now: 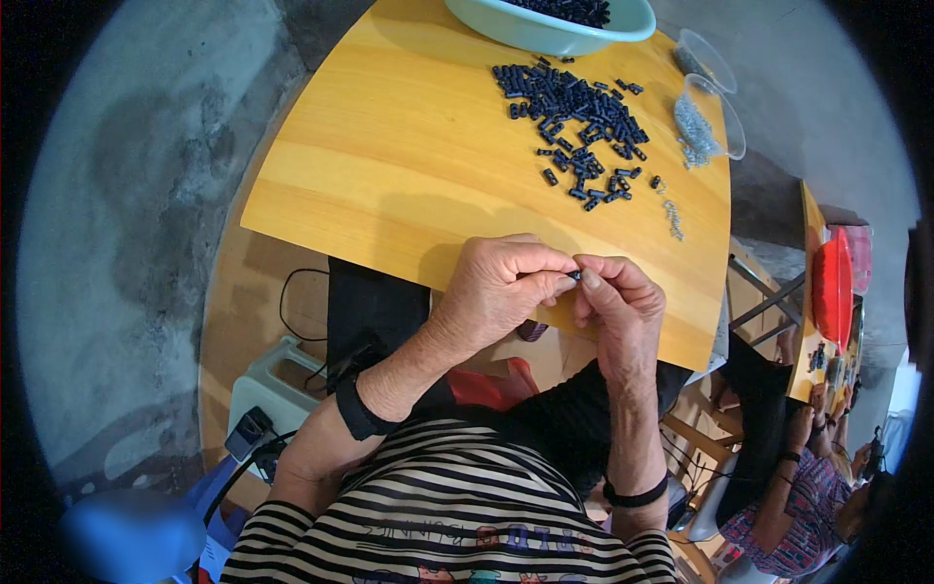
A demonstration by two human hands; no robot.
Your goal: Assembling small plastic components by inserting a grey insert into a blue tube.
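Just over the table's near edge, my two hands meet at a small black plastic part (574,275). My left hand (501,282) pinches it between thumb and forefinger from the left. From the right, thumb and fingertips of my right hand (623,297) close on its other end. Most of the part is hidden by the fingertips. Beyond the hands lies a loose heap of similar short black plastic parts (584,112), some with round holes. To the right of them is a short row of small silvery screw-like pieces (673,221).
A pale green basin (555,37) of black parts stands at the far edge. Clear plastic tubs (722,127) at the right have small silvery pieces spilling out. A pale stool (263,375) is at lower left. Another person (798,506) sits at a table with a red basin (833,287).
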